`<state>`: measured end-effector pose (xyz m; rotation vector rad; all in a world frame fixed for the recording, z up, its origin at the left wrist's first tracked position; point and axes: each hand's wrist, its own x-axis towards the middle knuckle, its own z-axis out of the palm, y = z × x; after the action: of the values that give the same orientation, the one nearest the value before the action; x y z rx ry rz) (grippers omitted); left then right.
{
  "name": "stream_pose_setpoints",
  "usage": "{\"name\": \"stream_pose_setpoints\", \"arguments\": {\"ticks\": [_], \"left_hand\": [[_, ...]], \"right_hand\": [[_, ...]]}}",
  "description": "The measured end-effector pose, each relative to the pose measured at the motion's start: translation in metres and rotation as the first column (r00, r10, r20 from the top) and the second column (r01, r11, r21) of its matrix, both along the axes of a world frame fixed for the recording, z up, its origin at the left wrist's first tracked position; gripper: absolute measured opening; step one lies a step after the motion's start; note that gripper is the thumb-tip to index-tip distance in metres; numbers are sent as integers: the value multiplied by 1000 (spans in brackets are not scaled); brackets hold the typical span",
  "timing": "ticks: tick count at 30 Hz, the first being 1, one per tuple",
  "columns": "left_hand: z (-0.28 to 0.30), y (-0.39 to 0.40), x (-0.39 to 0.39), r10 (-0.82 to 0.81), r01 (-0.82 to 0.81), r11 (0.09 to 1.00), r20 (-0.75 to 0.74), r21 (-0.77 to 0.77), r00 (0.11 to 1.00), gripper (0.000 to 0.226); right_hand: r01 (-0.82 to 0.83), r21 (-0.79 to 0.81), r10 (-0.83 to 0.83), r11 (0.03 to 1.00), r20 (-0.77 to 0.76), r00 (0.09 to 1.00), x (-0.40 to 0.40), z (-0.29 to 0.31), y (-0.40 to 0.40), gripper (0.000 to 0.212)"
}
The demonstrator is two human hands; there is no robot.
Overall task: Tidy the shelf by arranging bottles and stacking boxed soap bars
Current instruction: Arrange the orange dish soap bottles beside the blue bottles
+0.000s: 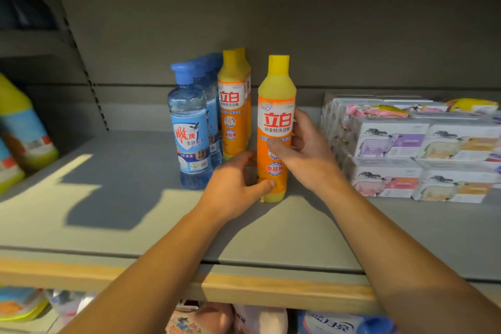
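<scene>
A grey shelf [122, 214] fills most of the view, seen from just above, with a wooden strip along its front edge and a patch of sunlight across its left part. On its right side sits a block of boxed soap bars [414, 152], white cartons with sheep pictures, stacked two high in several rows, with a few pink and yellow packets lying on top. At the far left edge, blurred yellow and blue bottles [24, 130] stand on the neighbouring shelf section. Near the middle back, a row of blue bottles [191, 130] with blue caps stands just beside a row of yellow bottles [233, 108] with orange labels. In front of these and slightly right, apart from the soap boxes, one more yellow bottle [275, 130] stands upright on the shelf, held by both hands. The right hand [303, 152] wraps around its middle, thumb across the label and fingers behind. The left hand [234, 184] grips its lower part, thumb pressed on the front near the base. More packaged goods show dimly on the shelf below.
</scene>
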<state>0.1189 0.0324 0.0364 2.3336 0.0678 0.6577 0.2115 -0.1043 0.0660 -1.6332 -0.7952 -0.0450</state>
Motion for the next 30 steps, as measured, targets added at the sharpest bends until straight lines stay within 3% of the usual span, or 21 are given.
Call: {"name": "stream_pose_setpoints", "arguments": {"ticks": [4,7,12,16,22,30], "left_hand": [[2,16,-32,139,-133,988,-71,75,988,36],[-5,43,-65,273,-241,944,-122,226,954,24],[-14,84,-85,441,-330,825,-159,459,883,27],[-23,91,-81,419,-280,866,-298,414,858,26],[-26,96,-79,402,-285,882,-284,376,870,40],[-31,99,-77,387,-274,892,-294,359,874,27]], "right_hand": [[62,-275,-61,959,12,998,-5,-4,-9,57],[85,-428,-66,900,58,996,-12,-11,-16,60],[122,-384,-98,915,82,992,-28,-23,0,67],[133,-363,-120,922,59,991,-31,-26,34,62],[231,-395,-222,889,70,972,-23,-27,75,61],[277,-387,-258,879,101,961,-19,-35,89,62]]}}
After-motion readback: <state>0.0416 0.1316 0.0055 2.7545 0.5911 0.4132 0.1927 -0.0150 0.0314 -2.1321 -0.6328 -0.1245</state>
